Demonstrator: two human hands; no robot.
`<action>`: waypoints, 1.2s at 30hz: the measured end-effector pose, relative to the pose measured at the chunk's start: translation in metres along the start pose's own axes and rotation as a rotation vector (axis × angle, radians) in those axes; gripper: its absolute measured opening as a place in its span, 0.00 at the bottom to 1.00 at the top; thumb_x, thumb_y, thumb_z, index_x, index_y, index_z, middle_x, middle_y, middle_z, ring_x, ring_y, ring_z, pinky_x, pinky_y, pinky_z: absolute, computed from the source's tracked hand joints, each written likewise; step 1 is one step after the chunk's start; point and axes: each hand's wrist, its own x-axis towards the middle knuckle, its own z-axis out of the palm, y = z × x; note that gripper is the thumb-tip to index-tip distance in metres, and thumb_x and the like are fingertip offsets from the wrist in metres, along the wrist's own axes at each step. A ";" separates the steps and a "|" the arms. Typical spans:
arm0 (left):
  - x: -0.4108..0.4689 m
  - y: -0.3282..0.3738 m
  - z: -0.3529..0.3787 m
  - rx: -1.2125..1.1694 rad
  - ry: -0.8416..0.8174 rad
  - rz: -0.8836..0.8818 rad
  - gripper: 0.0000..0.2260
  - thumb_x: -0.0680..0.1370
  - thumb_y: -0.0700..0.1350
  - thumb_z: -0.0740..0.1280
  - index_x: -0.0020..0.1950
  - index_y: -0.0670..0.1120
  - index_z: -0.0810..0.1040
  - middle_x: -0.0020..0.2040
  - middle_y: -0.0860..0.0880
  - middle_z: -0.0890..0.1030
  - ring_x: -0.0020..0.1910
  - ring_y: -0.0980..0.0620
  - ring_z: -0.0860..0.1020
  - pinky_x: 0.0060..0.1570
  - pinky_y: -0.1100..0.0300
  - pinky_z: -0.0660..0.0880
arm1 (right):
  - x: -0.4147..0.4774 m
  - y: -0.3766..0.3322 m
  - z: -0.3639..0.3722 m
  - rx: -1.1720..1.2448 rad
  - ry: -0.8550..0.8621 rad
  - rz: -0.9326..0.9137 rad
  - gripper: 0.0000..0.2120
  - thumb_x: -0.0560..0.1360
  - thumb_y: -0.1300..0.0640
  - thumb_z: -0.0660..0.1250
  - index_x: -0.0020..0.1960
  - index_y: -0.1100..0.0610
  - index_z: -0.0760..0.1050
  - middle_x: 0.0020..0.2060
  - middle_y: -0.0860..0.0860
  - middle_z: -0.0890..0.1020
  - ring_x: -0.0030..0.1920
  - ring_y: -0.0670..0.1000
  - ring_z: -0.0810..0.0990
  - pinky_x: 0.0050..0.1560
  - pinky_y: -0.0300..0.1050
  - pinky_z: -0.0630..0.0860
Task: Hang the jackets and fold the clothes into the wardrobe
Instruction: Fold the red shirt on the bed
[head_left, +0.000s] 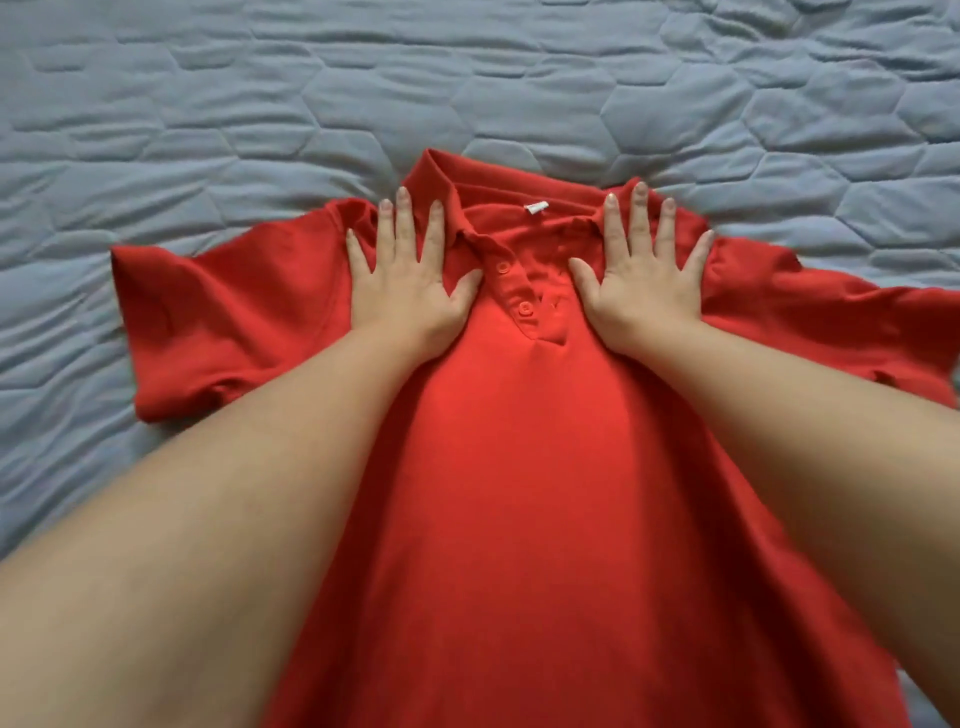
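Red polo shirt laid face up on the bed, grey quilted cover, collar toward the far edge, sleeves spread to either side. Left hand flat on the left shoulder, fingers straight and splayed. Right hand likewise on the right shoulder. Both press beside the buttoned placket.

Pressed the left hand flat, fingers spread, on the red polo shirt just left of its button placket; pressed the right hand flat likewise just right of it, fingertips at the collar; found the shirt spread front-up, sleeves out sideways, on a grey-blue quilted bedcover.
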 end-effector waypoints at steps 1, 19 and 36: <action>-0.002 0.000 -0.002 -0.018 -0.021 0.011 0.35 0.78 0.64 0.49 0.78 0.48 0.41 0.78 0.44 0.39 0.77 0.47 0.39 0.71 0.41 0.38 | -0.001 0.000 0.001 -0.015 -0.020 0.009 0.34 0.78 0.36 0.44 0.77 0.50 0.37 0.77 0.50 0.37 0.76 0.56 0.37 0.69 0.69 0.37; -0.112 -0.075 -0.132 -0.995 0.153 -0.253 0.08 0.71 0.43 0.69 0.47 0.52 0.74 0.37 0.49 0.77 0.34 0.53 0.73 0.37 0.58 0.72 | -0.146 -0.031 -0.047 0.228 -0.290 -0.023 0.27 0.81 0.46 0.52 0.77 0.48 0.51 0.78 0.49 0.48 0.77 0.53 0.45 0.72 0.64 0.48; -0.176 0.009 -0.005 0.037 -0.137 -0.003 0.38 0.76 0.61 0.59 0.78 0.46 0.46 0.78 0.41 0.44 0.76 0.40 0.44 0.70 0.37 0.42 | -0.100 0.139 -0.064 0.785 0.202 1.076 0.26 0.76 0.52 0.58 0.72 0.59 0.62 0.69 0.60 0.69 0.67 0.60 0.69 0.65 0.50 0.64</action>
